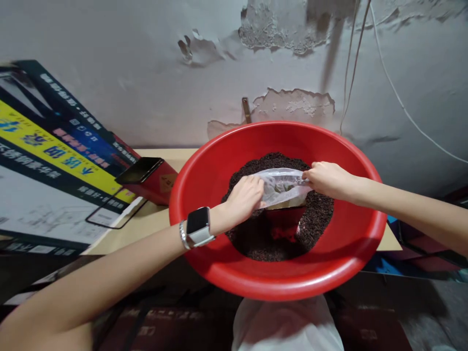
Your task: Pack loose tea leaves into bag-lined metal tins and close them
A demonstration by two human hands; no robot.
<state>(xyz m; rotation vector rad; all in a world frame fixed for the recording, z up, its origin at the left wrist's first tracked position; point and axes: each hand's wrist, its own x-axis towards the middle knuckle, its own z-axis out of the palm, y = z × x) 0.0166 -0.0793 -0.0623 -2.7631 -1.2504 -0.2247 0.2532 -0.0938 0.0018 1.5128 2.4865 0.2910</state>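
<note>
A clear plastic bag point(283, 187) is stretched between my two hands, its mouth spread open. My left hand point(246, 193), with a watch on the wrist, has its fingers closed on the bag's left edge. On the opposite edge, my right hand point(325, 179) pinches the plastic. Below the bag, a dark red container point(283, 222) with a gold-toned rim sits among dark loose granules point(320, 219), which look like dried tea leaves. Its lower part is in shadow. All of this lies inside a large red plastic basin point(278, 287).
Left of the basin stands a red tin point(163, 185) with a dark top, near a thin wire frame point(117, 226). A large printed carton point(54, 146) leans further left. Behind is a peeling wall point(146, 73) with hanging cables point(391, 78). A whitish plastic bag point(287, 324) shows below the basin.
</note>
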